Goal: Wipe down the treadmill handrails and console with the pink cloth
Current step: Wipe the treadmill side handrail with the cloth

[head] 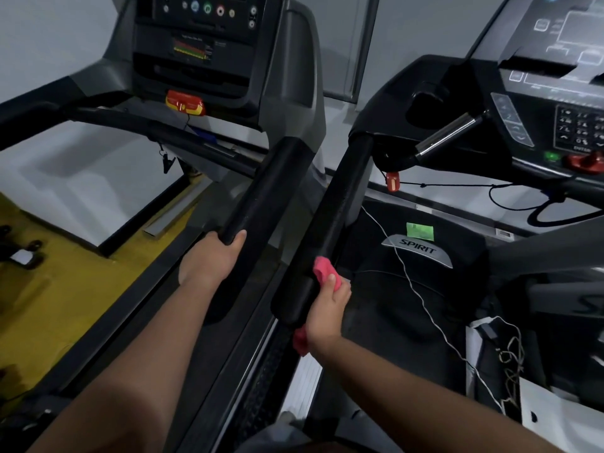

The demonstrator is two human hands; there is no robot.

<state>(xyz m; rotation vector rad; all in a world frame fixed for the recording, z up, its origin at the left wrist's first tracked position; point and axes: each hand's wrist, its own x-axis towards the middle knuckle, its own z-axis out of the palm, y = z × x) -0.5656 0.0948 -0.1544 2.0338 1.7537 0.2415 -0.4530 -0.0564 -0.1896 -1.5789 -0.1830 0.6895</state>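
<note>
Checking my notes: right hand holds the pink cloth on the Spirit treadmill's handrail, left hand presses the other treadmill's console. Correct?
One slip: in the head view the left hand grips the end of the other treadmill's handrail instead. The right hand does hold the pink cloth on the Spirit treadmill's handrail.

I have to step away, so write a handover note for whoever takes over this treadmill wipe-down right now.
Left hand grips the near end of the left treadmill's handrail, without cloth.
Right hand holds the pink cloth around the right treadmill's handrail, near its end.
Done: cannot tell which surfaces are wiped.
Left: at least that treadmill's console, which the cloth is not touching.
</note>
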